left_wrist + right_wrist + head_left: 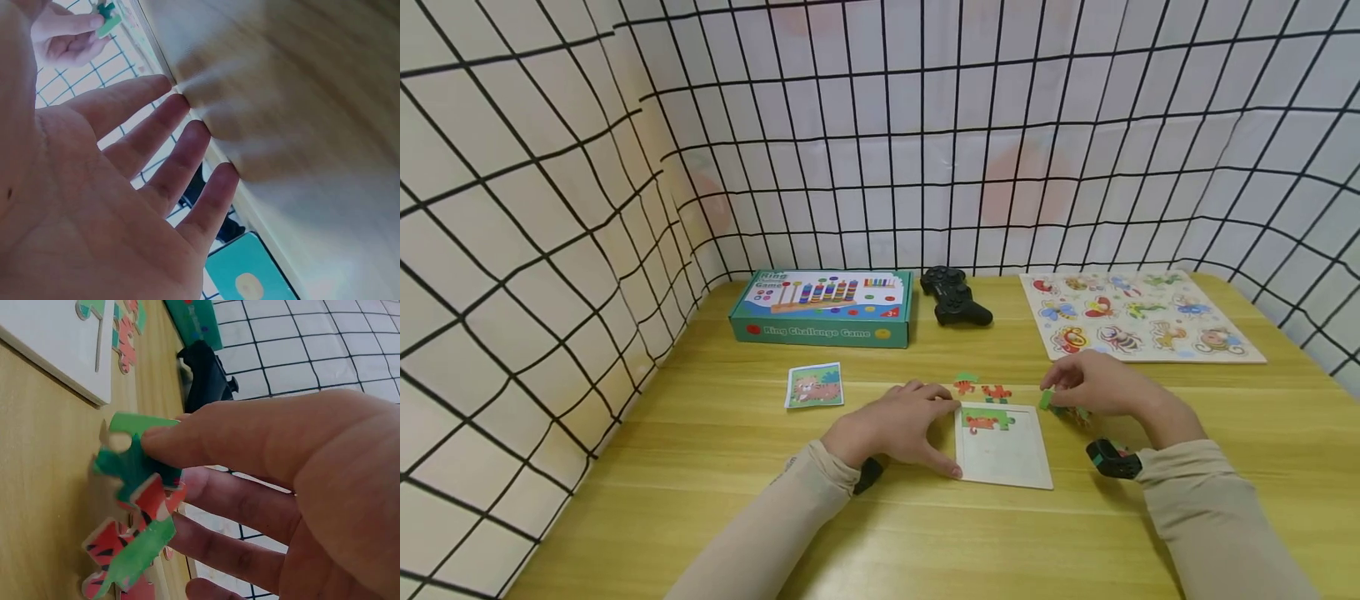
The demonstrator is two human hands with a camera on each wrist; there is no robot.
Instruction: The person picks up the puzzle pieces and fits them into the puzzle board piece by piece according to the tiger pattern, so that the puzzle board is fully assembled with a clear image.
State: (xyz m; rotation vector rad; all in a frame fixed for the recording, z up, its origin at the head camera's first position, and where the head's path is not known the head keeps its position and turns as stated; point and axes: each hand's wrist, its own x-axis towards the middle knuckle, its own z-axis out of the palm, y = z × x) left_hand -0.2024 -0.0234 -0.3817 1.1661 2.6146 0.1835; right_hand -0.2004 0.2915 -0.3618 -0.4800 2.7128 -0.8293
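Left hand (898,429) flat on the table (700,450), fingers straight and spread, thumb against the left edge of the white tray (1007,458), apparently to stop it sliding; right hand (1101,387) just right of the tray, pinching a green piece (1047,399) between thumb and fingertips, apparently lifted clear of the loose pieces (128,556) below. One joined piece (987,419) already seated in the tray's top left corner, two more (981,388) lying just beyond its far edge. Only from the right wrist: tiger-striped pieces under the fingers; only from the head: card (814,386), box (823,308), gamepad (955,296), animal board (1138,315).
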